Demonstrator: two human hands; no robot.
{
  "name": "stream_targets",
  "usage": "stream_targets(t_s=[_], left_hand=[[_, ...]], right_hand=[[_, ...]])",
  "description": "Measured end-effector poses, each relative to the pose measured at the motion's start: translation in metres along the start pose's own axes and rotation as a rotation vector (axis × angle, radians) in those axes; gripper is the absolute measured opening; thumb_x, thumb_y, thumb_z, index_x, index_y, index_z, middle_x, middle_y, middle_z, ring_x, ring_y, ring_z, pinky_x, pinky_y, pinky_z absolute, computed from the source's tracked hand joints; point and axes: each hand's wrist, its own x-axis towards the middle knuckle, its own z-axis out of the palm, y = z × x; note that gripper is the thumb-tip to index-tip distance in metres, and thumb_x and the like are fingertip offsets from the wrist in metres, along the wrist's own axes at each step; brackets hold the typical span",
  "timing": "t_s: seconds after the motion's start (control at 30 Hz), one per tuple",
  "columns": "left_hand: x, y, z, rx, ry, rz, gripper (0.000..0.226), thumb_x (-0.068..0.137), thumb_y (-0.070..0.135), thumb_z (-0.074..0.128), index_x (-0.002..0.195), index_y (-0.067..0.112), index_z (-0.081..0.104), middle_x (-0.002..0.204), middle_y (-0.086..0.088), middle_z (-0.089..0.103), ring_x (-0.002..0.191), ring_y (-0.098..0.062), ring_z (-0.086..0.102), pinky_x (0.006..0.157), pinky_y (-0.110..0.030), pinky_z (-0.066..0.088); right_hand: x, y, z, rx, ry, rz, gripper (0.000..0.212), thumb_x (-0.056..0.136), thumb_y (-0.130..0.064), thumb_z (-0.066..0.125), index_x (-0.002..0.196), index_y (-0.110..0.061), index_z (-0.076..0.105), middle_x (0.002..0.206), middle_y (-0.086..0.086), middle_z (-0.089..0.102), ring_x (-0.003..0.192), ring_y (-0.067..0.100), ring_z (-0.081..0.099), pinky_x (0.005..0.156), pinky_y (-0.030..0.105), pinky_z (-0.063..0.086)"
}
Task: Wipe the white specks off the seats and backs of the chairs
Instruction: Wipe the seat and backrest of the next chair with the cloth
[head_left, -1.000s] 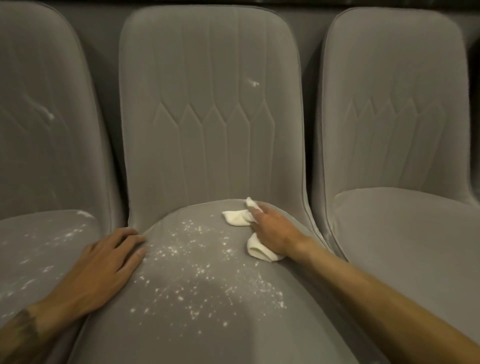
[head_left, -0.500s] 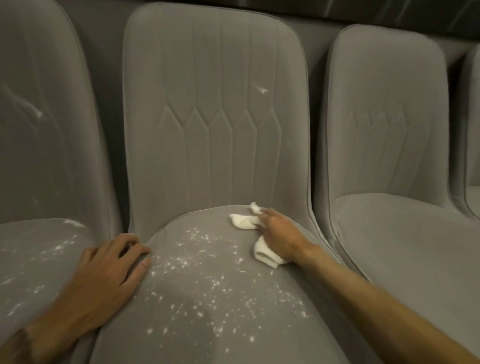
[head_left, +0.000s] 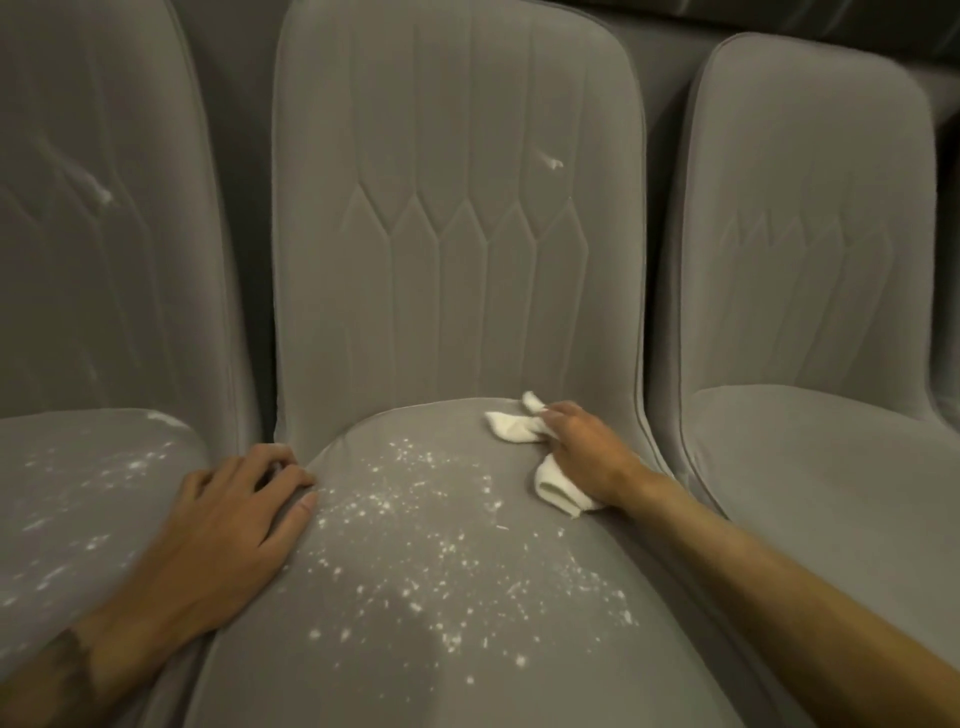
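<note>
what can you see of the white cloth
The white cloth is small, soft and crumpled. It lies at the back right of the middle seat, near the backrest. The right hand grips its middle: one end sticks out past the fingers, a folded end shows beside the wrist.

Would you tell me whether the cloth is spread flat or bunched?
Bunched: the cloth pokes out in crumpled folds at both ends of the right hand gripping it.
</note>
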Motion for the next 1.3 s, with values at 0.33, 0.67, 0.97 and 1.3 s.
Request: stream_targets(t_s=[0.33,0.67,0.97,1.3], left_hand=[[-0.001,-0.004,0.002,0.009,0.038,0.001,0.039,0.102,0.051,0.027,0.116,0.04,0.061,0.121,0.018,0.045,0.11,-0.005,0.052,0.097,-0.035,0.03],[0.0,0.0,0.001,-0.011,0.034,-0.002,0.034,0.103,0.05,0.027,0.117,0.041,0.057,0.121,0.021,0.041,0.111,-0.002,0.049,0.099,-0.032,0.027],[-0.008,-0.001,-0.017,0.028,0.033,-0.059,0.047,0.103,0.054,0.027,0.135,0.028,0.05,0.141,0.008,0.041,0.127,-0.012,0.044,0.11,-0.036,0.033],[-0.03,-0.02,-0.02,0.021,-0.053,-0.189,0.065,0.1,0.062,0.017,0.148,0.028,0.046,0.159,0.004,0.036,0.146,-0.016,0.035,0.12,-0.039,0.028]], right_hand=[[0.001,-0.066,0.033,0.188,-0.078,-0.251,0.037,0.104,-0.032,0.045,0.138,-0.02,0.053,0.145,-0.002,0.05,0.129,0.012,0.048,0.112,0.024,0.035],[0.018,-0.086,0.039,0.109,-0.008,-0.143,0.039,0.106,-0.033,0.043,0.141,-0.018,0.051,0.148,0.007,0.048,0.133,0.026,0.046,0.107,0.031,0.033],[0.019,-0.066,0.023,0.106,0.012,-0.077,0.034,0.106,-0.027,0.04,0.134,-0.022,0.06,0.137,0.004,0.057,0.127,0.023,0.053,0.108,0.033,0.038],[-0.005,-0.12,0.03,0.204,-0.137,-0.346,0.027,0.105,-0.022,0.045,0.124,-0.021,0.064,0.144,-0.005,0.055,0.133,0.012,0.049,0.112,0.024,0.033]])
